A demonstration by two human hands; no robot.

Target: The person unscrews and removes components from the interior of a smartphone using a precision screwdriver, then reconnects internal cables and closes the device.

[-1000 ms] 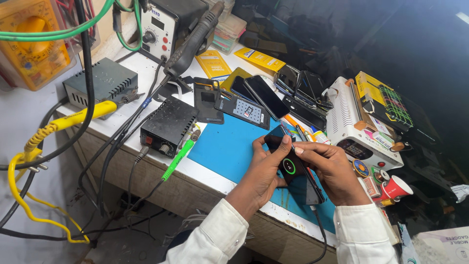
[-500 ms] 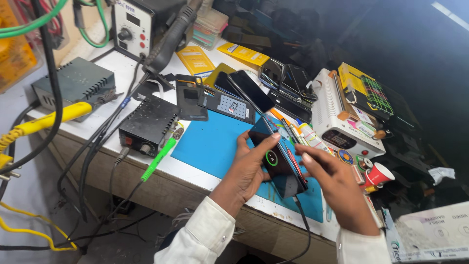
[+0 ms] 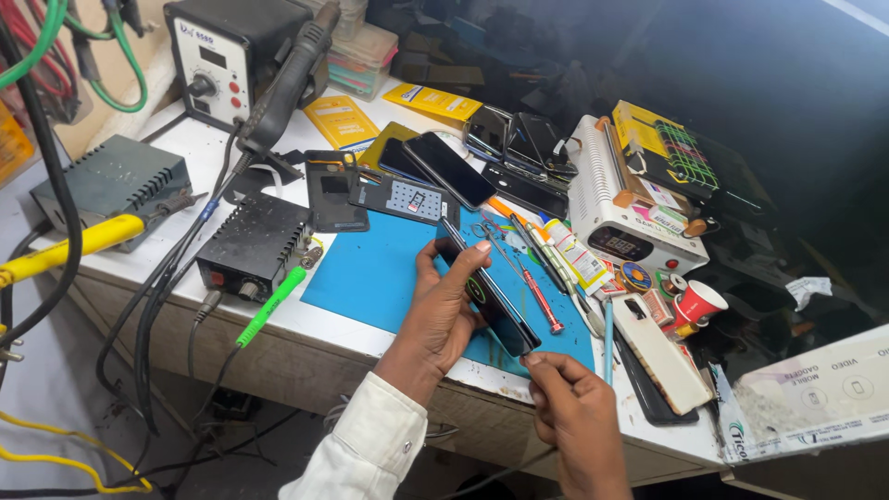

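Note:
My left hand [image 3: 443, 315] grips a black smartphone [image 3: 491, 301] around its middle and holds it tilted above the blue work mat [image 3: 370, 268]. A small green ring glows on the phone's dark screen. My right hand [image 3: 574, 417] is at the phone's lower end with fingertips pinched together there, touching the bottom edge. A thin dark cable runs down from that end below the bench. I cannot tell whether the fingers hold the plug.
A hot-air station [image 3: 231, 56], grey box [image 3: 111, 181] and black box [image 3: 255, 245] stand left with cables. Several phones [image 3: 482, 157] lie behind the mat. A white machine [image 3: 630, 222], red cup [image 3: 699, 304], tweezers, screwdriver [image 3: 537, 287] and white phone case [image 3: 657, 352] crowd the right.
The view has shifted right and closer. My right hand has slid from the phone's side down to its lower end. The left hand keeps holding the phone.

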